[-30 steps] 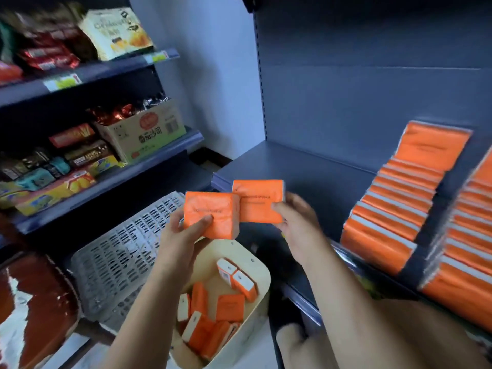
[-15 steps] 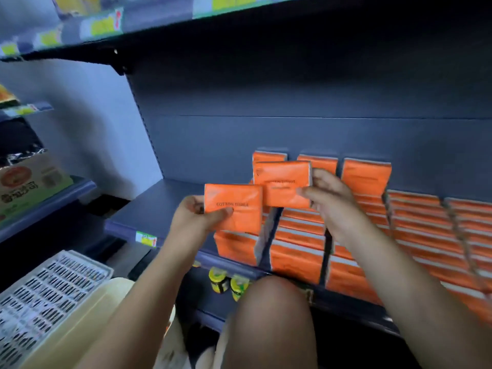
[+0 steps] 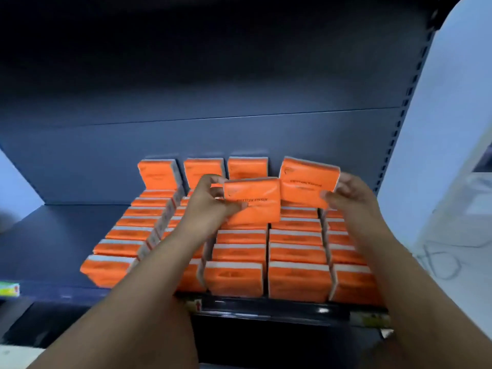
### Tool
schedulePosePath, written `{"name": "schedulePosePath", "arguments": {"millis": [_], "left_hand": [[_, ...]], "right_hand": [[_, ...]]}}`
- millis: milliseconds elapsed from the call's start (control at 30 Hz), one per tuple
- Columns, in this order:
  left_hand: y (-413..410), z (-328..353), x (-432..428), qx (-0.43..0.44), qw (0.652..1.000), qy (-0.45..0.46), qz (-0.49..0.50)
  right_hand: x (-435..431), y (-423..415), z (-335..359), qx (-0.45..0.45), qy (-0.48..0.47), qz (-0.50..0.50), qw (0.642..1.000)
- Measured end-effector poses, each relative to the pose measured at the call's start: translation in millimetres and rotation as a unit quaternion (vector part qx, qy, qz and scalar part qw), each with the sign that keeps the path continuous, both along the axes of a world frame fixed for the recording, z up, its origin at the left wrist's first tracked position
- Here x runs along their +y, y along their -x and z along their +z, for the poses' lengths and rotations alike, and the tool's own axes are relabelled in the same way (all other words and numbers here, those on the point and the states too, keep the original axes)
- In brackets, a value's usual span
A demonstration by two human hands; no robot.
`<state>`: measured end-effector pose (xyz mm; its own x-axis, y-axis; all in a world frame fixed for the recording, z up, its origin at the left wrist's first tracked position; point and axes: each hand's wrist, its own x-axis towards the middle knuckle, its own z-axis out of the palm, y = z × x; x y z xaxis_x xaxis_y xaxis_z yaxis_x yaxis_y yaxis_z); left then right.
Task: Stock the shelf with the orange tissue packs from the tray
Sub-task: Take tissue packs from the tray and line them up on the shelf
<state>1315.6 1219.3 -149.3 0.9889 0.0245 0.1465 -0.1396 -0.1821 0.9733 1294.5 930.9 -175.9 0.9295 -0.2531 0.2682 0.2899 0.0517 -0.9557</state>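
Left hand (image 3: 210, 209) and right hand (image 3: 351, 198) raised side by side over a dark blue metal shelf (image 3: 53, 235).
The left hand pinches a flat orange plastic-wrapped tissue pack (image 3: 253, 201) by its left edge, with the thumb across the front and the fingers curled behind. The right hand grips a second orange tissue pack (image 3: 306, 182) at its lower right corner, also with the thumb in front and the fingers behind. Both packs face the viewer, slightly tilted, and the first overlaps the left edge of the second. They hang just above the stocked orange tissue packs (image 3: 298, 280), which stand upright in five lines running front to back on the right part of the shelf. Blur makes their print hard to read.
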Motion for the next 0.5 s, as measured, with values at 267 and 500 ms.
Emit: {"name": "schedulePosePath", "arguments": {"millis": [267,500], "left_hand": [[-70,-2,-80,-0.093,0.986,-0.133,-0.029],[-118,-5,-119,-0.171,0.935,-0.311,-0.016]], "right_hand": [[-85,-33,-12,0.032,0.065,-0.119,0.990],[-106,-73,-9,0.038,0.151,-0.158,0.975]]}}
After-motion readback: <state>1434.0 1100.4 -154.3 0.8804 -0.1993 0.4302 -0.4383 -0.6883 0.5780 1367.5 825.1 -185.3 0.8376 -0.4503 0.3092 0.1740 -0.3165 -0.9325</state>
